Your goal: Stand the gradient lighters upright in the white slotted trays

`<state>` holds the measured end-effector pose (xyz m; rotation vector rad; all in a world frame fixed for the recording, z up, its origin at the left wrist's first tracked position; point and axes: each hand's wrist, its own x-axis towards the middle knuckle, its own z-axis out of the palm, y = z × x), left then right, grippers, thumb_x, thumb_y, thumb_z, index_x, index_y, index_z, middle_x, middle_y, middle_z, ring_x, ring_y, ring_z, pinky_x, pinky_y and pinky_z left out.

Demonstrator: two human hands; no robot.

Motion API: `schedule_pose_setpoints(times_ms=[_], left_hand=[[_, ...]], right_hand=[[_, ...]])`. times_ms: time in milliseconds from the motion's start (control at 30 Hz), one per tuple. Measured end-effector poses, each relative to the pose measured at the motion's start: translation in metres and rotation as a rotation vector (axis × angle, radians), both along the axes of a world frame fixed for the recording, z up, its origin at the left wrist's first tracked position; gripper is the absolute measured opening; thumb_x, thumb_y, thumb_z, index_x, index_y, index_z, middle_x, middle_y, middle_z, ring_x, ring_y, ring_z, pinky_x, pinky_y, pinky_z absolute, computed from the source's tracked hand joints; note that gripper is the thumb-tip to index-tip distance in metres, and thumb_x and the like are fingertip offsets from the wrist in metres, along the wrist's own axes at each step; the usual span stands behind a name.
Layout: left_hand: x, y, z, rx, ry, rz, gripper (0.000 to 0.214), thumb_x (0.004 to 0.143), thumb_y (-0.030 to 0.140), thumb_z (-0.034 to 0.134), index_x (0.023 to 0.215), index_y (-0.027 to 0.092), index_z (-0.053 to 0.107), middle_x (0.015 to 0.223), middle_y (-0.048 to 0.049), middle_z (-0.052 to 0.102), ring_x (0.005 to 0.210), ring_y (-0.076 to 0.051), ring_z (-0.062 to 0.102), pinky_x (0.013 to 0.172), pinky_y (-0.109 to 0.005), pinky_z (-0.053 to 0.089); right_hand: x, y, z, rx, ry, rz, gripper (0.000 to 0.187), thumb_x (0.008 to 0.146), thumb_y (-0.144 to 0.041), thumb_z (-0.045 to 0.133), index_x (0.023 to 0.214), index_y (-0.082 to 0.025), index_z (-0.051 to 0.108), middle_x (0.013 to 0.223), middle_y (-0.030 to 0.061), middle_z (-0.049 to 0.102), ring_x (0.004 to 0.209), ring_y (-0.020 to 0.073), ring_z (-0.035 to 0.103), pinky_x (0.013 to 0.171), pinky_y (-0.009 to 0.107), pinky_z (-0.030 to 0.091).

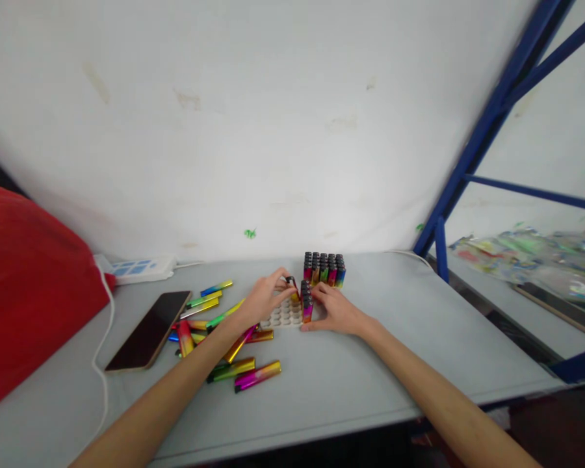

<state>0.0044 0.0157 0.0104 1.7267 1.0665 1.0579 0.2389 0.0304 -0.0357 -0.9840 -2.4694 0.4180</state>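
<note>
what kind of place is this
Probably a simple workroom or work corner, though I can't be certain: a grey table against a wall, loose lighters beside a neat upright block of lighters, and plastic bags at the right.

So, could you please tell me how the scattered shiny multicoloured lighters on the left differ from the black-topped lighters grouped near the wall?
The scattered shiny multicoloured lighters lie down, while the black-topped lighters near the wall stand upright. The scattered ones point various ways; the standing ones form close, even rows. Both groups have colourful bodies.
</note>
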Motion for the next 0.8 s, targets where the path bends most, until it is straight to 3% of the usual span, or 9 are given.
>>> schedule_pose_setpoints(times_ms=[133,300,467,600,733,800], left_hand=[[-0.008,0.001,0.0,0.009,0.036,-0.038,0.019,0.081,0.034,0.076,0.091,0.025,0.064,0.089,-0.0057,0.077,0.087,-0.025,0.072,0.078,-0.03,0.053],[-0.002,0.0,-0.007,0.003,0.057,-0.064,0.016,0.075,0.031,0.079,0.087,0.026,0.069,0.087,-0.005,0.077,0.087,-0.027,0.071,0.08,-0.032,0.052],[-0.001,-0.001,-0.009,0.167,0.214,-0.008,0.011,0.079,0.03,0.075,0.09,0.026,0.075,0.092,-0.0063,0.077,0.088,-0.027,0.069,0.086,-0.032,0.049],[-0.043,0.004,0.001,0.204,0.212,0.138,0.033,0.075,0.03,0.079,0.108,0.028,0.075,0.1,-0.0059,0.076,0.102,-0.029,0.066,0.101,-0.034,0.043],[-0.114,0.014,0.004,0.208,0.432,0.493,0.021,0.067,0.022,0.082,0.088,0.02,0.076,0.088,-0.0096,0.073,0.098,-0.031,0.063,0.101,-0.036,0.04],[-0.145,0.018,0.002,0.174,0.496,0.568,0.015,0.063,0.017,0.081,0.075,0.017,0.073,0.076,-0.0104,0.069,0.09,-0.032,0.062,0.098,-0.041,0.04]], right_hand=[[0.001,0.001,-0.002,-0.013,0.003,-0.005,0.075,0.07,-0.072,0.077,0.116,-0.015,0.063,0.108,0.0093,0.057,0.098,0.0251,0.058,0.089,0.039,0.049],[0.0,-0.001,0.0,-0.026,0.0,-0.018,0.073,0.069,-0.072,0.078,0.112,-0.014,0.063,0.107,0.0093,0.057,0.096,0.0252,0.057,0.088,0.039,0.049],[0.0,-0.003,0.003,-0.019,-0.004,-0.017,0.069,0.072,-0.072,0.076,0.111,-0.016,0.063,0.104,0.0079,0.056,0.093,0.024,0.057,0.084,0.037,0.048],[0.0,-0.003,0.003,-0.026,-0.012,-0.019,0.068,0.071,-0.071,0.078,0.108,-0.016,0.063,0.101,0.0067,0.056,0.089,0.0226,0.056,0.081,0.036,0.048],[0.0,-0.002,0.002,-0.039,-0.011,-0.022,0.072,0.069,-0.073,0.078,0.11,-0.015,0.062,0.105,0.0081,0.056,0.094,0.024,0.057,0.086,0.038,0.049],[0.0,-0.002,0.002,-0.046,-0.012,-0.021,0.074,0.07,-0.073,0.077,0.111,-0.014,0.062,0.107,0.0089,0.056,0.096,0.0248,0.057,0.088,0.039,0.049]])
